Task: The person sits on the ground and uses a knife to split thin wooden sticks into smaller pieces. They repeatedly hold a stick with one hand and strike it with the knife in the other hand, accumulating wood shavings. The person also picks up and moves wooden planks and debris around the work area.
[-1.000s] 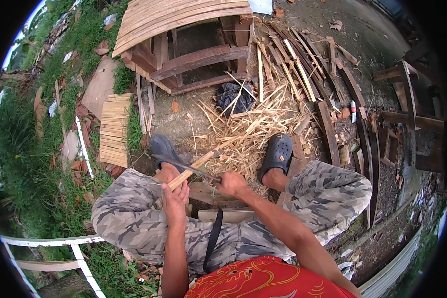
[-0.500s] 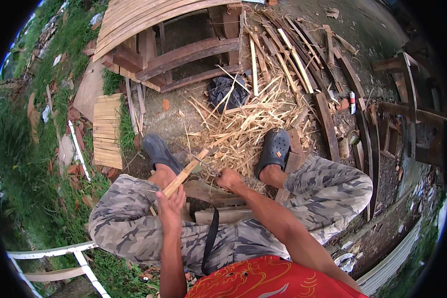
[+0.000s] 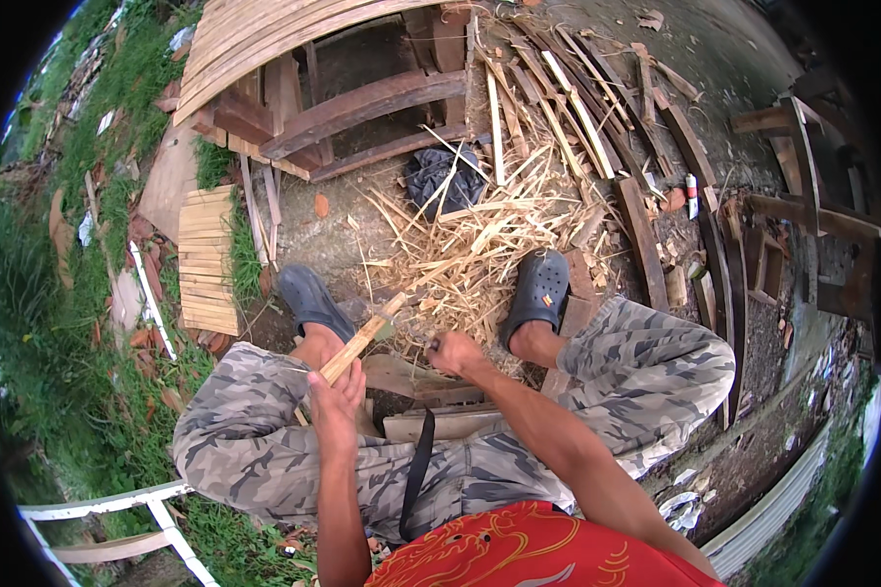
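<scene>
My left hand (image 3: pixel 337 396) is closed around the lower end of a pale split-wood strip (image 3: pixel 365 338), which slants up and to the right between my feet. Just right of the strip, my right hand (image 3: pixel 457 354) is closed in a fist on a knife (image 3: pixel 433 344). Only a small part of the knife by the fist shows clearly; its thin blade, pointing toward the strip, is hard to make out. Beneath the strip and hands lie a curved piece of wood (image 3: pixel 406 377) and pale shavings (image 3: pixel 480 254).
Ahead stands a wooden frame with a slatted top (image 3: pixel 362 122). A black plastic bag (image 3: pixel 443 181) lies among the shavings. Long boards (image 3: pixel 646 245) spread to the right, with a small tube (image 3: pixel 692 196) nearby. A slatted panel (image 3: pixel 208 259) rests left, and a white metal frame (image 3: pixel 157 504) stands lower left.
The knife blade, seen before as a thin dark line across the strip, is now barely visible. Both hands and the strip stay almost in place. The view has shifted slightly.
</scene>
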### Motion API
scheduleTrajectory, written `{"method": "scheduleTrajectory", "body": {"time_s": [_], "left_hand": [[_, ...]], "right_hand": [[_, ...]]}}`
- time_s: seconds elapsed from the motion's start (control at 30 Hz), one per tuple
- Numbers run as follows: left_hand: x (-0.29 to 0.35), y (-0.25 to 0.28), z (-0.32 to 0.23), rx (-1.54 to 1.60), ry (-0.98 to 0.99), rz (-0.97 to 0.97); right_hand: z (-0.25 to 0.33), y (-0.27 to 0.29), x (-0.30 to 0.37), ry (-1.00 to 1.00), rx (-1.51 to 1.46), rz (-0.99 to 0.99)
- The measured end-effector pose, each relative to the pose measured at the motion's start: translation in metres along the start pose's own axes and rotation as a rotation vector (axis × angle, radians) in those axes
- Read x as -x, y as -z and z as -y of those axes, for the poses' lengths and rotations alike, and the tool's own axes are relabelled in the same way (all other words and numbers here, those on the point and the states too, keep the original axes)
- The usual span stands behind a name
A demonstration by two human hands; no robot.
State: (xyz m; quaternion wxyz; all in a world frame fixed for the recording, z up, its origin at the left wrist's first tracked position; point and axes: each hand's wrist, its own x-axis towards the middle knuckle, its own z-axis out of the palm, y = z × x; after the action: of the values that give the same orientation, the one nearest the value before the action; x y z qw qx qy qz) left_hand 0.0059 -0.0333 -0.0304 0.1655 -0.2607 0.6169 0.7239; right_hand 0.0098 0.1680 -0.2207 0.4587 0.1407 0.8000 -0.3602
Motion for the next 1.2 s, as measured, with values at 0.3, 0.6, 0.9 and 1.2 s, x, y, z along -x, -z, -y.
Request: {"method": "scheduleTrajectory", "body": {"time_s": [0.3, 0.6, 0.9, 1.2], "left_hand": [[-0.009, 0.000, -0.011, -0.005, 0.052, -0.037], [-0.015, 0.006, -0.001, 0.052, -0.033, -0.126], [-0.018, -0.029, -0.030, -0.802, -0.389, -0.080], [-0.036, -0.070, -0.055, -0.860, -0.833, 0.005]], "right_hand": [[-0.031, -0.010, -0.009, -0.063, -0.021, -0.032], [-0.040, 0.007, 0.000, -0.325, 0.024, -0.034], [-0.009, 0.087, 0.029, -0.207, 0.222, 0.023], [0.032, 0.105, 0.135, -0.031, -0.109, -0.172]]}}
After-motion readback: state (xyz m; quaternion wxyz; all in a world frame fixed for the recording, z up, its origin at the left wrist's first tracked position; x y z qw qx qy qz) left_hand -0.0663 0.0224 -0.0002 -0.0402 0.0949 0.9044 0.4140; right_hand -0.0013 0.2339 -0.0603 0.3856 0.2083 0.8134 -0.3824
